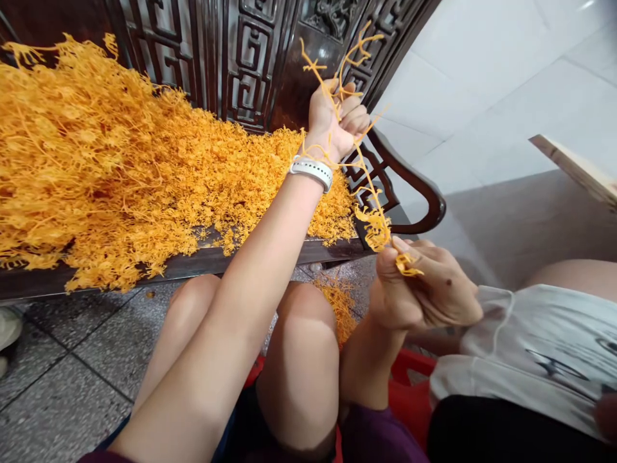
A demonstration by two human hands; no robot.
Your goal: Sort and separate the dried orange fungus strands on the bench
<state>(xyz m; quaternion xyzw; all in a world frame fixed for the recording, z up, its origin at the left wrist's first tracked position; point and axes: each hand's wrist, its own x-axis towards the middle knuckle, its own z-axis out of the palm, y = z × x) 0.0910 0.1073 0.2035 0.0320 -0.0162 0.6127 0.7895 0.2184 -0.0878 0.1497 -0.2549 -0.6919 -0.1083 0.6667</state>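
Observation:
Stretched out toward the carved wooden bench, my left hand [339,119] has its fingers curled round thin orange branched strands [369,170]. Some of their tips stick up above the fingers, and others hang over the wrist with its white watch band [312,168]. Lower and to the right, my right hand [424,283] pinches an orange strand cluster [375,226] between thumb and fingers. A thin strand runs upward from that cluster to the left hand. A big heap of similar orange strands [120,173] lies on the bench, left of both hands.
The dark bench has an openwork back [250,58] and a curved armrest [429,209]. More orange strands [337,305] lie below, by my knee. At right sits another person in a light shirt [535,347]. Red plastic [409,392] shows beneath, and a wooden board [576,168] juts in.

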